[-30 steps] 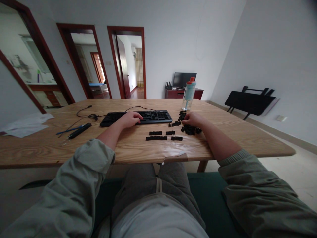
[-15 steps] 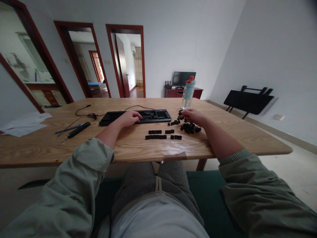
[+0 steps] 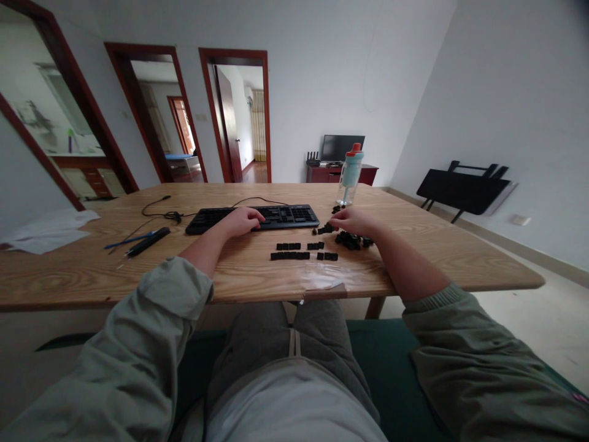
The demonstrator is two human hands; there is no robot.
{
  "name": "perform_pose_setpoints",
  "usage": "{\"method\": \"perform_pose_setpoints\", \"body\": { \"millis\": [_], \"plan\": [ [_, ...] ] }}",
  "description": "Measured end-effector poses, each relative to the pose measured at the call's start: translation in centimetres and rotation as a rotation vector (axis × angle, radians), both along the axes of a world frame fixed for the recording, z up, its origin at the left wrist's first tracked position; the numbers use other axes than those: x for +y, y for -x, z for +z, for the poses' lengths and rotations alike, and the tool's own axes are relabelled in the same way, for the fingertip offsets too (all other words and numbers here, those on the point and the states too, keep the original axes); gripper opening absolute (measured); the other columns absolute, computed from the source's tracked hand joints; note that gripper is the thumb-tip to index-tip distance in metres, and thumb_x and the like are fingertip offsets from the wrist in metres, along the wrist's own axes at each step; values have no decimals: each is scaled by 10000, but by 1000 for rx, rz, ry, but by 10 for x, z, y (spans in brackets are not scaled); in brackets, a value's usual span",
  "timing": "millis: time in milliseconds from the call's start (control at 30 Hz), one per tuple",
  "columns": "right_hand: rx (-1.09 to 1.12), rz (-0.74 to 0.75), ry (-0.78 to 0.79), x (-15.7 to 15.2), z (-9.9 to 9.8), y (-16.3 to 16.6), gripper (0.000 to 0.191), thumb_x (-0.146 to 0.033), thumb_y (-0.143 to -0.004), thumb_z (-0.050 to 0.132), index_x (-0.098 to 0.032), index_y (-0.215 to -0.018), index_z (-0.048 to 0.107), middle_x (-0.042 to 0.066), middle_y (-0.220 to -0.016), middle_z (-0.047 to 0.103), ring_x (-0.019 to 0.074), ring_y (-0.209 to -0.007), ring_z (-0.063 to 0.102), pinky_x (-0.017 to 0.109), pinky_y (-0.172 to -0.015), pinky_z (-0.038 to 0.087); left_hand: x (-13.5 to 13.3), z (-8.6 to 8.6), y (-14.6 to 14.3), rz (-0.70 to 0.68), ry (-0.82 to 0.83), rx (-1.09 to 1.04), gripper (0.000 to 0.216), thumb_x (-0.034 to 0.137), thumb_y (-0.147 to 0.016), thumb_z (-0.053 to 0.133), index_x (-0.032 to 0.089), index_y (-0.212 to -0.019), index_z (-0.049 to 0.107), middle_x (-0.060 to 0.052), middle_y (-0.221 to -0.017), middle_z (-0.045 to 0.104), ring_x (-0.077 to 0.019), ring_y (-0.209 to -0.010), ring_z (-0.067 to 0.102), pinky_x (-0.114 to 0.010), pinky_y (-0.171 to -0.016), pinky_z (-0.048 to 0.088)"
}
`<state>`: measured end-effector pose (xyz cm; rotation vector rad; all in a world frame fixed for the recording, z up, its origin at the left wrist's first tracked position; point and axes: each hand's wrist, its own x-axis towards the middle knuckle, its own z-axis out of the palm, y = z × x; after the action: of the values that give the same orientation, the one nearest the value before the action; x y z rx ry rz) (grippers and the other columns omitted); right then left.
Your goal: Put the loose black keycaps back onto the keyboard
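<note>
A black keyboard (image 3: 285, 215) lies on the wooden table (image 3: 239, 270), its cable running back left. My left hand (image 3: 243, 220) rests on the keyboard's front edge, fingers curled over the keys. My right hand (image 3: 353, 219) hovers over a loose pile of black keycaps (image 3: 353, 240), fingers bent down and pinched among them; what they hold is too small to make out. Two short rows of keycaps (image 3: 304, 251) are lined up in front of the keyboard.
A clear water bottle (image 3: 350, 175) with an orange cap stands behind the pile. A black tool and a blue pen (image 3: 140, 241) lie at the left, with white paper (image 3: 46, 230) further left. A folded black table (image 3: 462, 187) leans on the right wall.
My right hand reached toward the back of the pile beside the bottle, then drew slightly left over the keycaps. My left hand stayed on the keyboard.
</note>
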<state>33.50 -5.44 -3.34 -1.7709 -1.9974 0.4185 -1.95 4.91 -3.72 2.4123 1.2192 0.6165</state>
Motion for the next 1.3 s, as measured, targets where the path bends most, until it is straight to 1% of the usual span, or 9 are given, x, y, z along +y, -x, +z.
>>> {"method": "perform_pose_setpoints", "body": {
  "millis": [100, 267, 467, 567, 667, 800, 1000, 1167, 1300],
  "plan": [
    [-14, 22, -12, -1, 1, 2, 379, -487, -828, 589, -145, -784, 745, 31, -687, 657, 143, -610, 514, 266, -560, 379, 0, -1, 0, -4, -25, 17, 342, 214, -761, 542, 176, -1015, 768, -41, -883, 748, -165, -701, 633, -252, -665, 500],
    [-78, 91, 62, 2, -3, -2, 405, -530, -796, 621, -150, -781, 762, 22, -639, 624, 140, -573, 482, 284, -557, 362, 2, -2, 0, -2, -2, 20, 350, 214, -766, 533, 179, -1035, 754, -28, -872, 747, -151, -679, 620, -246, -639, 477],
    [-164, 98, 75, 7, -7, -1, 387, -489, -823, 600, -169, -614, 662, 0, -534, 511, 125, -505, 408, 293, -511, 306, 3, -2, 1, -12, 17, 20, 360, 219, -772, 533, 179, -1061, 743, -23, -888, 752, -141, -661, 611, -234, -599, 454],
    [-187, 73, 77, 6, -6, 1, 378, -465, -828, 605, -172, -592, 641, 4, -530, 516, 125, -497, 413, 294, -508, 304, 3, -2, 1, -6, 24, 26, 364, 224, -772, 537, 180, -1068, 744, -26, -898, 754, -140, -654, 608, -230, -582, 449],
    [-187, 79, 49, 5, -4, 2, 329, -451, -827, 620, -172, -676, 705, 28, -604, 606, 142, -541, 481, 294, -539, 348, 5, -3, 0, 4, 33, 31, 366, 229, -763, 544, 184, -1066, 745, -26, -895, 751, -141, -638, 600, -232, -559, 439],
    [-107, 60, 11, 3, -1, -5, 312, -457, -817, 646, -166, -803, 756, 64, -744, 701, 175, -637, 569, 300, -595, 403, 7, -4, 1, -9, 35, 19, 369, 232, -757, 545, 185, -1064, 744, -27, -880, 745, -135, -608, 580, -236, -532, 412],
    [-118, 37, 36, 6, -3, -27, 232, -349, -800, 653, -162, -882, 763, 63, -800, 729, 194, -697, 616, 294, -614, 441, 5, -3, 1, -12, 35, 27, 374, 231, -754, 543, 189, -1066, 745, -22, -877, 743, -127, -579, 552, -236, -514, 392],
    [-91, 61, 66, 8, -3, -32, 240, -327, -809, 647, -179, -954, 768, 58, -894, 756, 204, -787, 654, 288, -695, 482, 3, -2, 0, 6, 58, 30, 390, 230, -751, 546, 185, -1089, 737, -27, -897, 739, -126, -574, 552, -232, -505, 400],
    [-101, 23, 81, 6, -1, -38, 265, -308, -795, 662, -176, -1002, 763, 63, -929, 756, 197, -785, 657, 275, -670, 486, 2, -2, 0, 1, 61, 29, 390, 229, -754, 544, 183, -1092, 734, -27, -887, 735, -124, -576, 554, -224, -499, 402]
  ]
}}
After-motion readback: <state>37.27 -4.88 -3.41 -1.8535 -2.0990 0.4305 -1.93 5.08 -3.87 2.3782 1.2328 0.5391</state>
